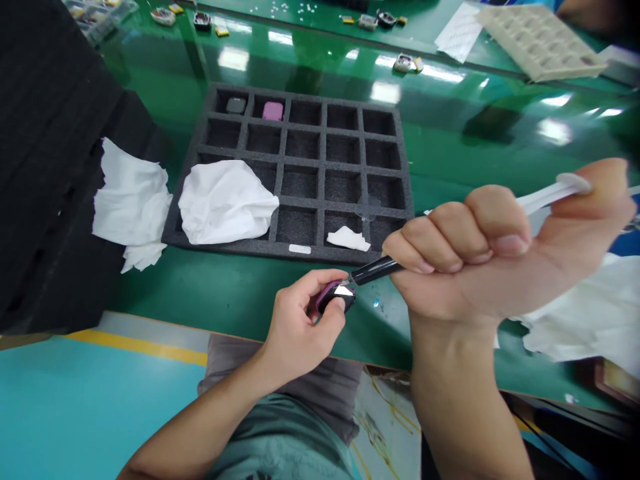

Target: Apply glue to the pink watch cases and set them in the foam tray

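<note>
Between the thumb and fingers of my left hand is a small purple and black device, tilted, near the table's front edge. My right hand is wrapped round a syringe with a dark barrel; its thumb rests on the white plunger end. The syringe's thin tip touches or nearly touches the device's upper side. Just beyond both hands lies a black foam tray with square compartments. A grey piece and a pink piece sit in its back left compartments.
A white cloth covers the tray's front left; a scrap lies front right. More cloths are at left and right. Black foam stands at left. A beige moulded tray and small parts lie at the back.
</note>
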Tool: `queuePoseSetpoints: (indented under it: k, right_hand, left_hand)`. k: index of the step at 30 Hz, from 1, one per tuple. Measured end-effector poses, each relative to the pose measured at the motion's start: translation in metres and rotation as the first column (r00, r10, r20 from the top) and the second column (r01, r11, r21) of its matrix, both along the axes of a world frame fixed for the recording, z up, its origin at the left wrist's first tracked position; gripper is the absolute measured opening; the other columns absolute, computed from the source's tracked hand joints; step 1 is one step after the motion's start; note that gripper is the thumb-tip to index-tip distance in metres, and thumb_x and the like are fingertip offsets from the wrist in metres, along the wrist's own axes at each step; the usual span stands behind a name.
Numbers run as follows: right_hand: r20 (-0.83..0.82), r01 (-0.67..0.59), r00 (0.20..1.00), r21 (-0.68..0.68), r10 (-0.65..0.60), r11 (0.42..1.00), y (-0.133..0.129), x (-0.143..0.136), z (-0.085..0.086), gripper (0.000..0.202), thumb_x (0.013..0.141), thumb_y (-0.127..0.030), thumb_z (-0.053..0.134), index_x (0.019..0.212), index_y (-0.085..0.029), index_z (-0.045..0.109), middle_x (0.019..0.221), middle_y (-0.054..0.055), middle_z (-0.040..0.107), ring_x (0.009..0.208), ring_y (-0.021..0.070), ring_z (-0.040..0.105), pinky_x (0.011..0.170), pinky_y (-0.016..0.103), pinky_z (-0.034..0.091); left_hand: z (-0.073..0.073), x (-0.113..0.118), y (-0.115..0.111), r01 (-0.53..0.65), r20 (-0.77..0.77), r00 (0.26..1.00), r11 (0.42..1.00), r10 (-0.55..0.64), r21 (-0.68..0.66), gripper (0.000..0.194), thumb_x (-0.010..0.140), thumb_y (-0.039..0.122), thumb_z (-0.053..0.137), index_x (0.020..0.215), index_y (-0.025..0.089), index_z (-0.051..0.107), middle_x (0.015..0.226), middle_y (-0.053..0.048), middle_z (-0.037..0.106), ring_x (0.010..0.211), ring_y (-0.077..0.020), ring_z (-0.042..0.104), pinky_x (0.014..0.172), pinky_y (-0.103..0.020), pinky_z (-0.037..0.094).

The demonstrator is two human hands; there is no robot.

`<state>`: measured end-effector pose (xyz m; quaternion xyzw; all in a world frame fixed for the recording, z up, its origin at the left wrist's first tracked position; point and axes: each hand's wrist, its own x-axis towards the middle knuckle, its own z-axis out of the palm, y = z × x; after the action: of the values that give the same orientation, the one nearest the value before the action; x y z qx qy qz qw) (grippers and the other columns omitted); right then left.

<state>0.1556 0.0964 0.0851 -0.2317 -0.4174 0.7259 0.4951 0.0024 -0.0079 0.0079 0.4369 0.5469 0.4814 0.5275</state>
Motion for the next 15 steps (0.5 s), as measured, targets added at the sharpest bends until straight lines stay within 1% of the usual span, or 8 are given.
queuePoseSetpoints:
  k: [3, 5, 8, 10, 12, 15]
  right_hand:
    - [0.007, 0.022, 1.000, 0.000, -0.022, 1.000, 0.0005, -0.0021, 0.0026, 0.070, 0.080, -0.052, 0.072, 0.048, -0.020, 0.019, 0.045, -0.007, 0.003, 0.040, 0.0099, 0.006, 0.041, 0.032, 0.015]
    - [0.005, 0.030, 1.000, -0.005, -0.030, 1.000, 0.0010, -0.0021, 0.0043, 0.072, 0.081, -0.051, 0.073, 0.048, -0.020, 0.016, 0.046, -0.008, 0.001, 0.040, 0.0095, 0.005, 0.041, 0.031, 0.016]
    - [-0.032, 0.023, 0.999, 0.001, -0.023, 1.000, 0.0013, 0.0004, 0.0049, 0.073, 0.080, -0.046, 0.076, 0.050, -0.021, 0.015, 0.047, -0.009, 0.002, 0.040, 0.0093, 0.006, 0.042, 0.031, 0.016]
    - [-0.052, 0.015, 0.999, -0.003, -0.015, 1.000, 0.0011, 0.0013, 0.0044, 0.075, 0.078, -0.043, 0.080, 0.050, -0.021, 0.014, 0.047, -0.009, 0.002, 0.041, 0.0091, 0.007, 0.042, 0.031, 0.016]
    - [-0.057, 0.006, 0.998, -0.014, -0.007, 1.000, 0.0007, -0.0006, 0.0042, 0.076, 0.076, -0.042, 0.082, 0.050, -0.021, 0.013, 0.047, -0.009, 0.002, 0.040, 0.0089, 0.008, 0.042, 0.030, 0.016]
    - [-0.066, -0.012, 0.998, 0.006, 0.012, 1.000, 0.0008, -0.0053, 0.0041, 0.076, 0.076, -0.044, 0.082, 0.048, -0.021, 0.014, 0.045, -0.009, 0.004, 0.038, 0.0081, 0.008, 0.040, 0.030, 0.017]
  left_hand:
    - [0.0001, 0.0000, -0.0002, -0.002, 0.007, 1.000, 1.000, 0.002, -0.003, 0.025, 0.091, 0.021, 0.066, 0.114, 0.020, 0.076, 0.097, -0.006, 0.077, 0.090, -0.0208, 0.071, 0.074, -0.026, 0.058]
    - [0.0006, 0.0000, 0.0000, -0.002, 0.008, 1.000, 1.000, 0.002, -0.001, 0.025, 0.091, 0.021, 0.066, 0.114, 0.021, 0.076, 0.099, -0.007, 0.077, 0.094, -0.0217, 0.072, 0.076, -0.027, 0.058]
    - [0.0013, 0.0001, 0.0005, -0.001, 0.010, 1.000, 1.000, 0.001, -0.001, 0.024, 0.091, 0.020, 0.066, 0.113, 0.021, 0.076, 0.100, -0.007, 0.077, 0.096, -0.0223, 0.072, 0.076, -0.027, 0.058]
    - [0.0015, 0.0002, 0.0006, 0.000, 0.008, 1.000, 1.000, 0.000, -0.002, 0.024, 0.091, 0.020, 0.066, 0.113, 0.020, 0.076, 0.098, -0.007, 0.077, 0.094, -0.0221, 0.072, 0.075, -0.027, 0.058]
    - [0.0013, 0.0004, 0.0004, -0.001, 0.005, 1.000, 1.000, 0.001, 0.000, 0.024, 0.091, 0.020, 0.066, 0.113, 0.020, 0.076, 0.098, -0.007, 0.077, 0.093, -0.0217, 0.072, 0.074, -0.026, 0.058]
    - [0.0009, 0.0005, 0.0000, -0.006, 0.005, 1.000, 1.000, 0.006, 0.000, 0.024, 0.091, 0.020, 0.066, 0.113, 0.021, 0.076, 0.097, -0.006, 0.077, 0.091, -0.0205, 0.072, 0.074, -0.026, 0.057]
